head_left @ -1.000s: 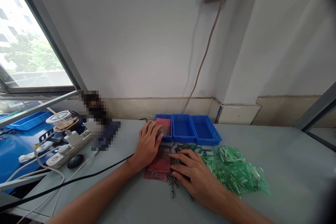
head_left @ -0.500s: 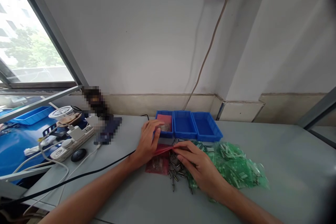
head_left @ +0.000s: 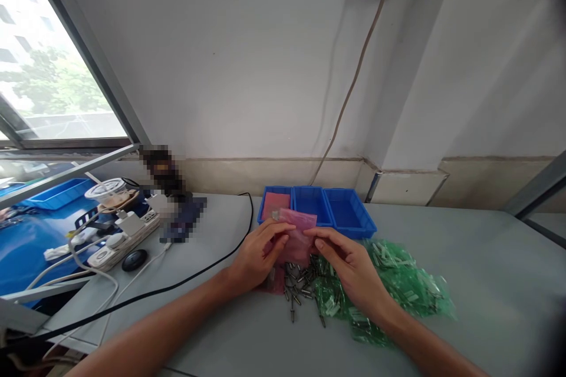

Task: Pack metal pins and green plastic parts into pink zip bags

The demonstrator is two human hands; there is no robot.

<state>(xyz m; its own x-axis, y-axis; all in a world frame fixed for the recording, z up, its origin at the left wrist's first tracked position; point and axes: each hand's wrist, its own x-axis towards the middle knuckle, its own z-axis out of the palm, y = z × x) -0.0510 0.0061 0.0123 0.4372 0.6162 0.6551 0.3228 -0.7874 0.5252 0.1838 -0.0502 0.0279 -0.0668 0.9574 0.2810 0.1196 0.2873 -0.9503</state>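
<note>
Between both hands a pink plastic bag [head_left: 297, 241] is held up over the table, in front of the blue bins. My left hand [head_left: 260, 250] pinches its left side with thumb and fingers. On the opposite side, my right hand [head_left: 345, 256] grips the edge between thumb and fingertips. Below the bag lies a loose pile of small metal pin-like parts [head_left: 298, 288]. Another pink bag [head_left: 277, 280] rests on the table, partly hidden by my left hand. Green plastic bags [head_left: 398, 277] with small parts inside lie beside and beyond my right forearm.
Three joined blue bins [head_left: 349, 212] stand against the wall; the left one contains pink bags [head_left: 275, 203]. A black cable [head_left: 177, 290] crosses the table under my left arm. At left are a power strip [head_left: 126, 241], a black mouse [head_left: 134, 260] and a blurred-out object [head_left: 177, 200].
The pink bag has been raised and spread upright between my hands. My right hand has moved a little right, and my left hand has come lower, now pinching the bag's side.
</note>
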